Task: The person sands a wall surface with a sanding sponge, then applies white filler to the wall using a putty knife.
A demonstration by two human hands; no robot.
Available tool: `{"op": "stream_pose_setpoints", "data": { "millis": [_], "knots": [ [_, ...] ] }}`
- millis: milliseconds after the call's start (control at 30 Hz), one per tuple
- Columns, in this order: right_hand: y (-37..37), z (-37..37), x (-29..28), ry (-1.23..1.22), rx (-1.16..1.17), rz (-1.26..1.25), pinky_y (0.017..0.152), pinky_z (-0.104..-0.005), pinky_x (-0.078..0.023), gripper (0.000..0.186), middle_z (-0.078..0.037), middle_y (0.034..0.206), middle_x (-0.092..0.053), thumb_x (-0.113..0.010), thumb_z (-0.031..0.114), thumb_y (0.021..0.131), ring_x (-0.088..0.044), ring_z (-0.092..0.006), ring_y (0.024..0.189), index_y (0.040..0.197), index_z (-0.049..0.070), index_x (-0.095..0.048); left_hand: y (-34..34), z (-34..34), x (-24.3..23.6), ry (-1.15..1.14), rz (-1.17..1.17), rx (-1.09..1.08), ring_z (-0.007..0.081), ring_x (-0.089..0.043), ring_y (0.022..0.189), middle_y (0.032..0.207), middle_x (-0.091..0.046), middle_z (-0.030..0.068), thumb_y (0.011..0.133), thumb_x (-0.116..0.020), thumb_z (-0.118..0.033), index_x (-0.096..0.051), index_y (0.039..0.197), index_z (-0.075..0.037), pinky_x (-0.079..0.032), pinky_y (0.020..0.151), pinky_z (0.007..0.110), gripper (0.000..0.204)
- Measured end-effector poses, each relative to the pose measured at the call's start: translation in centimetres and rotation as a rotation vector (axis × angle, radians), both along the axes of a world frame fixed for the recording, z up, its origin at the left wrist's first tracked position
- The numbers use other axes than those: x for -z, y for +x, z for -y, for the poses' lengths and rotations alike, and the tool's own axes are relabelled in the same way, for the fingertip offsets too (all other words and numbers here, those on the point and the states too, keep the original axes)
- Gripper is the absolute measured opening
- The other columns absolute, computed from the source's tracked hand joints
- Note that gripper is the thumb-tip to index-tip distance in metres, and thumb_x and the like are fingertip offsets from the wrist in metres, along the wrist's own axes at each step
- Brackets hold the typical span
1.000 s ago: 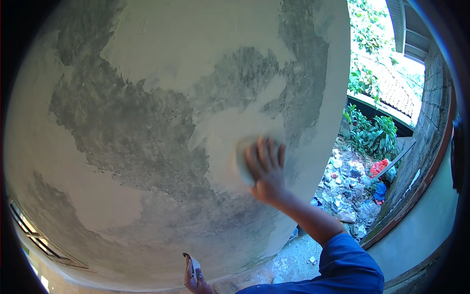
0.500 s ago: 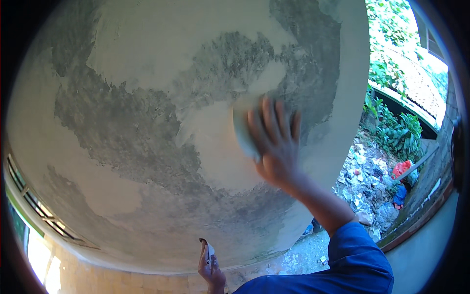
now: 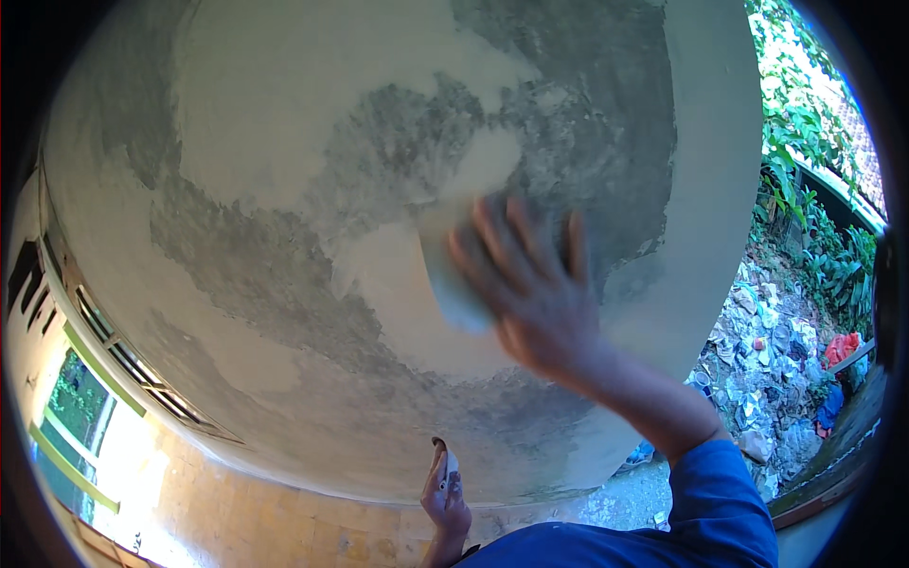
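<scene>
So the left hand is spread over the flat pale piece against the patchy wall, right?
No, the head view shows the right hand, not the left hand, spread over the flat pale piece against the patchy wall.

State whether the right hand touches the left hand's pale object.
Apart: the head view shows patchy wall between the right hand and the pale object in the left hand.

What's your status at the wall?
Right hand flat over pale piece, against patchy grey wall. Left hand holding whitish piece. Litter beyond wall's right edge, out of the way.
</scene>
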State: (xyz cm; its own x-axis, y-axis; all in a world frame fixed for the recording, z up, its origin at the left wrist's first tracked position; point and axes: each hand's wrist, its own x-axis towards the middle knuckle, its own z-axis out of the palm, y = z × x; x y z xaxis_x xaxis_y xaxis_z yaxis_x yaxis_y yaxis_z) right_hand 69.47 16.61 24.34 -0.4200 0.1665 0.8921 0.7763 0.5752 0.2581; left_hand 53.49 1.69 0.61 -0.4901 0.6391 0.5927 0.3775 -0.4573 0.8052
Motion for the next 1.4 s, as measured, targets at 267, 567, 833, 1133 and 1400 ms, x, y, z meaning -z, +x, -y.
{"op": "stream_pose_setpoints", "data": {
  "millis": [267, 567, 833, 1133, 1400],
  "knots": [
    [6.3, 4.5, 20.4, -0.573, -0.485, 0.038, 0.104, -0.0618, -0.017, 0.063, -0.018, 0.134, -0.044, -0.064, 0.014, 0.067, -0.038, -0.0418, 0.126, 0.129, 0.013, -0.05, 0.1, -0.9, -1.9, 0.084, -0.169, -0.021, 0.0358, -0.046, 0.122, 0.127, -0.049, 0.0276, 0.085, -0.048, 0.001, -0.053, 0.118, 0.01, -0.036, 0.102, 0.042, 0.035],
    [12.6, 7.3, 29.2, -0.845, -0.515, -0.121, 0.105, -0.058, -0.024, 0.049, -0.024, 0.136, -0.041, -0.056, 0.006, 0.075, -0.034, -0.0484, 0.127, 0.124, 0.003, -0.051, 1.2, -7.1, -21.6, 0.407, -1.065, -0.148, 0.0394, -0.05, 0.116, 0.127, -0.05, 0.0207, 0.081, -0.059, -0.008, -0.054, 0.12, 0.002, -0.035, 0.099, 0.056, 0.041],
    [12.1, 6.7, 29.7, -0.901, -0.602, -0.369, 0.105, -0.052, -0.028, 0.05, -0.023, 0.134, -0.045, -0.052, -0.002, 0.076, -0.038, -0.0431, 0.126, 0.126, 0.003, -0.049, 5.0, -11.9, -31.1, 0.482, -1.321, -0.492, 0.0312, -0.039, 0.127, 0.139, -0.041, 0.0095, 0.081, -0.06, -0.012, -0.049, 0.13, -0.009, -0.034, 0.101, 0.057, 0.05],
    [14.3, 6.9, 30.6, -1.038, -0.596, -0.382, 0.103, -0.0491, -0.032, 0.049, -0.022, 0.129, -0.05, -0.052, -0.004, 0.074, -0.043, -0.0412, 0.123, 0.122, 0.0, -0.051, 3.5, -10.7, -23.9, 0.245, -1.35, -0.359, 0.0331, -0.04, 0.126, 0.139, -0.041, 0.0085, 0.079, -0.064, -0.016, -0.048, 0.131, -0.011, -0.033, 0.101, 0.058, 0.056],
    [14.4, 5.9, 31.3, -0.957, -0.673, -0.456, 0.101, -0.0477, -0.035, 0.045, -0.025, 0.126, -0.051, -0.051, -0.002, 0.075, -0.046, -0.0405, 0.121, 0.121, -0.001, -0.052, 4.9, -11.8, -30.0, 0.424, -1.316, -0.405, 0.0351, -0.038, 0.128, 0.141, -0.037, 0.0146, 0.077, -0.067, -0.015, -0.044, 0.133, -0.006, -0.029, 0.105, 0.056, 0.061]
  ]
}}
